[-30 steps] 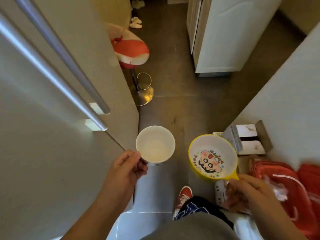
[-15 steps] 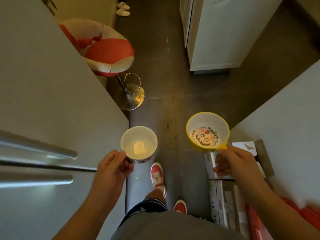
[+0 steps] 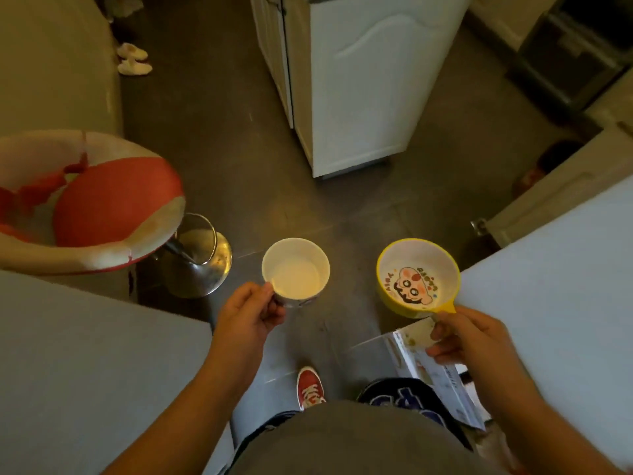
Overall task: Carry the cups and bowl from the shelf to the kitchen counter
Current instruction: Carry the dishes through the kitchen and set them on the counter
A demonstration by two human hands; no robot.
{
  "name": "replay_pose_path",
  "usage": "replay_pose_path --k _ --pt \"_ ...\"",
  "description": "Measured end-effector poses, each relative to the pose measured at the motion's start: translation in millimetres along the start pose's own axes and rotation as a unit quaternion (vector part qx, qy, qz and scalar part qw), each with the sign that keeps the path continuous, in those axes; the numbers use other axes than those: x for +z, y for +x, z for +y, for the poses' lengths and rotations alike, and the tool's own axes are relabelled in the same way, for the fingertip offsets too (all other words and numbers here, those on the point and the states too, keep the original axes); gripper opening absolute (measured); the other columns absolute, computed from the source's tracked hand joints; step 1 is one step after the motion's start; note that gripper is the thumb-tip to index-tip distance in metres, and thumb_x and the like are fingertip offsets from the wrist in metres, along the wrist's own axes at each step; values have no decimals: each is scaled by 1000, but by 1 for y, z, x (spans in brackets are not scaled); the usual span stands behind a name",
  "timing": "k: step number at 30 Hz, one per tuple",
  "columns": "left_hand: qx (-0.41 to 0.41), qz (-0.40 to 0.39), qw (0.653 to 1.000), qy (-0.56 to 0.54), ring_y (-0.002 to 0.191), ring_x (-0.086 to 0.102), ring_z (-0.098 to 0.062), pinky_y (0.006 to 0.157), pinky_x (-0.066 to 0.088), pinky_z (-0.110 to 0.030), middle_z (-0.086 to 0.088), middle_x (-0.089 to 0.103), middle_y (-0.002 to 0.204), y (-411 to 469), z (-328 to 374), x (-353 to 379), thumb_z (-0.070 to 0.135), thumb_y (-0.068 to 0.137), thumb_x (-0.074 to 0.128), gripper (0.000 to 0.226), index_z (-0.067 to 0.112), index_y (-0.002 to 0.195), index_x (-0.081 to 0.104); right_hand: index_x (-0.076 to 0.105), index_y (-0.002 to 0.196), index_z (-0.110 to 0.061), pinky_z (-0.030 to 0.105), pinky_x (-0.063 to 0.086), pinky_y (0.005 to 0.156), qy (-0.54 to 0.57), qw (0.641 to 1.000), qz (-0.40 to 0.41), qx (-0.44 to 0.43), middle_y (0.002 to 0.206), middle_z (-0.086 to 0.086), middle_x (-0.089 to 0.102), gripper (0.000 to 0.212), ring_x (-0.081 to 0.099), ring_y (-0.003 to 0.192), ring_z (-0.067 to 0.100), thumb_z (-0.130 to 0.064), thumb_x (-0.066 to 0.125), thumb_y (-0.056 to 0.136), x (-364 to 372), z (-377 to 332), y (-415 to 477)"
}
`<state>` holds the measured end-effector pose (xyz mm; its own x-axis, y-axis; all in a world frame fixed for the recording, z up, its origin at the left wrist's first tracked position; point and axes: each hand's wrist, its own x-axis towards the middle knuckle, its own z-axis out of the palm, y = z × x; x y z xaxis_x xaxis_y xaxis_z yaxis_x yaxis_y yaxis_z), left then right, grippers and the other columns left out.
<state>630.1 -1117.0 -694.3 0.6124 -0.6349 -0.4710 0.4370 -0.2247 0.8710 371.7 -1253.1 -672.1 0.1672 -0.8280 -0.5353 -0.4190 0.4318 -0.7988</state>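
Cup point(image 3: 295, 269) in my left hand point(image 3: 248, 315), fingers pinching its handle; bowl point(image 3: 418, 277) in right hand point(image 3: 474, 337), fingers clamped on rim tab. Both over floor point(image 3: 239, 159), mid-carry. Keep level, clear stool point(image 3: 89, 200) on left, no worktop in sight yet.

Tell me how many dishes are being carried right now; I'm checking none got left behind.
2: a white cup in the left hand and a yellow bowl in the right hand. The shelf is out of view.
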Motion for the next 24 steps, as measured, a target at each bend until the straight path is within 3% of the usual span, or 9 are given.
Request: replay_pose_path --k 2,5,10,12,19,24 --pt "-5 -35 999 8 70 69 -13 77 54 -34 -1 69 69 33 16 22 26 91 58 29 29 66 72 66 74 -1 19 47 38 13 1000 24 10 65 18 68 30 67 48 21 -17 53 95 -8 -7 17" --pt "-12 -89 995 35 70 68 -13 75 55 -32 0 68 69 82 33 60 36 83 63 18 29 68 71 64 71 3 32 55 49 34 998 50 28 61 17 67 30 68 52 29 -11 52 94 -20 -15 47" --pt "-24 -143 988 57 64 66 -10 69 54 -28 2 65 62 166 55 134 30 88 62 27 26 62 67 65 66 4 35 55 51 52 992 95 69 57 19 66 33 66 49 28 -11 54 93 -37 -29 115" --pt "-31 -150 986 60 64 66 -10 67 55 -26 1 65 62 195 68 159 35 81 65 21 26 62 67 64 66 3 33 54 48 61 990 102 80 52 15 65 31 66 46 26 -10 55 92 -42 -41 146" --pt "-24 -137 989 56 61 63 -11 69 52 -31 0 62 59 278 114 211 19 92 55 39 23 54 64 67 74 -6 31 53 50 56 992 94 57 64 13 68 24 67 48 18 -14 55 94 -54 -118 252" --pt "-29 -124 991 51 58 62 -14 60 54 -26 -2 61 56 346 142 236 16 93 53 42 21 52 65 65 69 -6 34 52 51 98 989 104 42 63 14 64 26 65 51 25 -11 55 92 -44 -172 328"
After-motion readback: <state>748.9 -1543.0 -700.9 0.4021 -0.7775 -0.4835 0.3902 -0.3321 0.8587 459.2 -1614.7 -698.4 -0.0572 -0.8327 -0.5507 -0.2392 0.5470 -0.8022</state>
